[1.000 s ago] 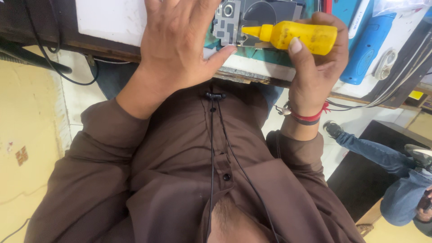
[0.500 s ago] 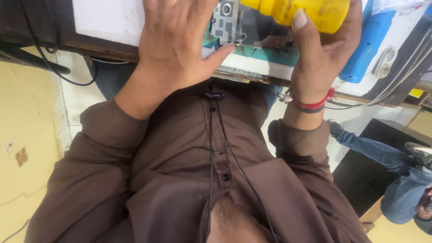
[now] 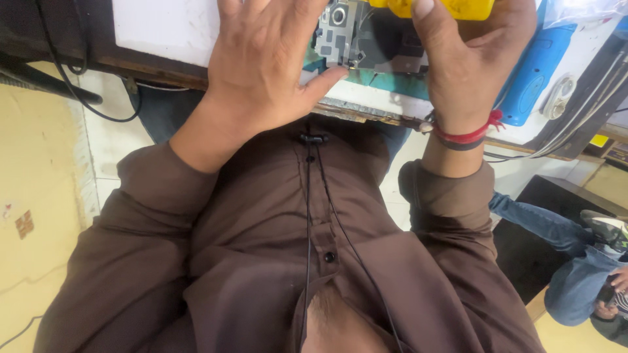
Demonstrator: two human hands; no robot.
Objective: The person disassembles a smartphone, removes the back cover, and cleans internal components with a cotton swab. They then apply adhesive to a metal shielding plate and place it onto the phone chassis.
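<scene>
Yellow bottle [image 3: 451,6] is gripped by right hand [image 3: 468,62] fingers just above the circuit board [image 3: 366,39], which is pinned flat under spread left hand [image 3: 261,72] fingers.

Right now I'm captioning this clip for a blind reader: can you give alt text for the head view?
The right hand holds a yellow bottle over an opened phone at a workbench's edge, while the left hand lies flat beside it. A blue tool lies nearby.

Left hand [image 3: 261,72] flat, right hand [image 3: 468,59] gripping
</scene>
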